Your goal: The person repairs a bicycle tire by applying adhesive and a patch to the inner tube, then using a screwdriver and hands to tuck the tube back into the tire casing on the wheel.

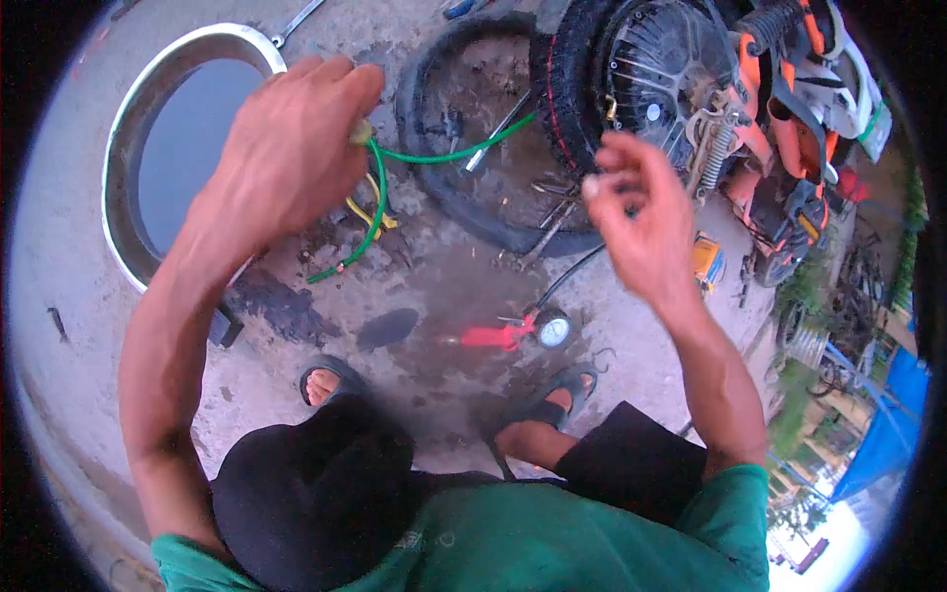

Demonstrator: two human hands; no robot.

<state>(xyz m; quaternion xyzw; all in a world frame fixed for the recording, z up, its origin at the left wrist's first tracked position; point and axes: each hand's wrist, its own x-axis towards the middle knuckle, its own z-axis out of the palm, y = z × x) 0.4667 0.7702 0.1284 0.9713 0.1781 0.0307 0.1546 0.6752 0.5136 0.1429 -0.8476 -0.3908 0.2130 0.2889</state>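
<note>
My left hand is at the upper left with its fingers closed around a thin green hose, by a yellowish piece at its edge. From there the hose runs right toward the tire, and another length hangs down past yellow-handled pliers. My right hand is raised near the wheel. Its fingers are loosely curled, with a gap between thumb and fingertips. Just beyond them a brass fitting shows against the wheel, which carries a black tire with a red line.
A white-rimmed basin of water stands at the left. Beneath the hose lies a black inner tube with metal tools inside its loop. A red inflator with a gauge rests between my feet. An orange motorbike fills the upper right.
</note>
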